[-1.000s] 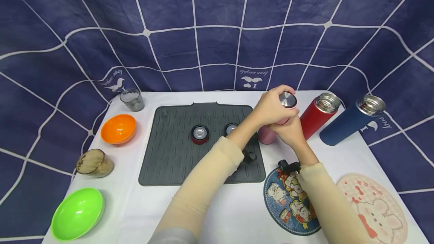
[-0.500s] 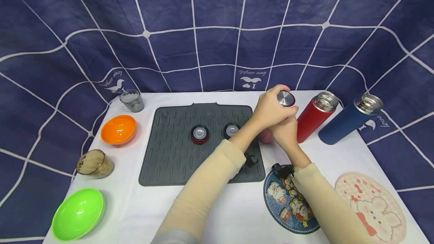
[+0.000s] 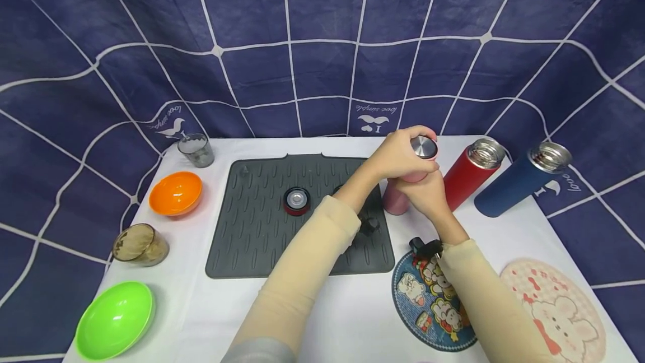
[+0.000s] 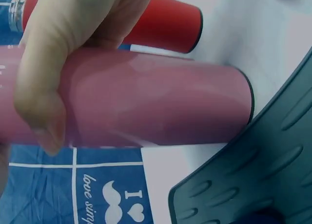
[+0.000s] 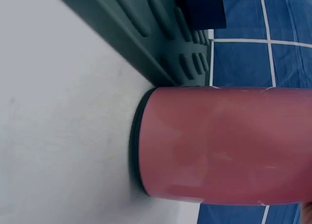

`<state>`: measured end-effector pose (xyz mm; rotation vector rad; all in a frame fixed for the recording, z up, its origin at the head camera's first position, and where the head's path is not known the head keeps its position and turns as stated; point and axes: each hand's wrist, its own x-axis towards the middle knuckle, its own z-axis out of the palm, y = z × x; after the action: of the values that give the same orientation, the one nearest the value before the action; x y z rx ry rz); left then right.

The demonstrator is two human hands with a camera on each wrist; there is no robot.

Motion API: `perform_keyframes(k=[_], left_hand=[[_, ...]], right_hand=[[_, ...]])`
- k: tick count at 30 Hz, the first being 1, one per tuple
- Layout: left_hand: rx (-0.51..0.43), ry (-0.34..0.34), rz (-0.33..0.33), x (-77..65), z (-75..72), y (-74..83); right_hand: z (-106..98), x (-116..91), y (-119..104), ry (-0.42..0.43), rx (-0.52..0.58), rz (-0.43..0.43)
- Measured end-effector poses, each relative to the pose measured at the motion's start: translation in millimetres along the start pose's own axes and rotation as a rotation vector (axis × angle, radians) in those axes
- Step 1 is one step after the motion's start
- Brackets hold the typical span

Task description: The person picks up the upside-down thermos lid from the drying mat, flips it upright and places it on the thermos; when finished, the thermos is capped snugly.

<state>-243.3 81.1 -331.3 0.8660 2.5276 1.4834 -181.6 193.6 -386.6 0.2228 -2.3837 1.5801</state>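
Note:
A pink thermos flask [image 3: 396, 198] stands on the white table just right of the grey mat. My left hand [image 3: 401, 156] is wrapped around its top, beside the silver-topped lid [image 3: 424, 147]. Lower down, my right hand [image 3: 427, 194] grips the flask's body. In the left wrist view the right hand's thumb [image 4: 41, 102] curls across the pink side. The flask's dark base rim [image 5: 139, 141] sits on the table beside the mat's edge in the right wrist view. Part of the flask's middle is hidden by the hands.
Lidless red [image 3: 466, 175] and blue [image 3: 519, 184] flasks stand at right. On the mat [image 3: 252, 240] lies a lid [image 3: 297, 199]; another is mostly covered by the left arm. Bowls [image 3: 176, 193] and glasses [image 3: 196, 150] line the left; round mats [image 3: 418, 318] lie front right.
My left hand has turned slightly on the flask's top, its wrist swinging left over the second lid. The right hand shifted a little but keeps its grip, and the flask stays in place.

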Motion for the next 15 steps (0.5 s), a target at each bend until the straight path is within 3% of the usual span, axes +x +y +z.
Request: perform_keyframes(k=[3, 5, 10, 15], left_hand=[[-0.029, -0.021, 0.011, -0.7, 2.8, -1.4], [-0.037, -0.001, 0.026, -2.1, 5.8, -2.4], [0.005, 0.135, 0.09, -10.6, 12.7, -4.6], [0.034, 0.243, 0.102, -26.8, 13.5, -6.1]], right_hand=[[-1.0, -1.3, 2.4, -0.005, 0.016, 0.009], [-1.2, -1.7, 4.1, -0.007, 0.041, 0.006], [-1.0, -0.4, 6.6, -0.014, 0.085, -0.036], [-2.8, -2.9, 3.8, 0.047, 0.135, -0.049]])
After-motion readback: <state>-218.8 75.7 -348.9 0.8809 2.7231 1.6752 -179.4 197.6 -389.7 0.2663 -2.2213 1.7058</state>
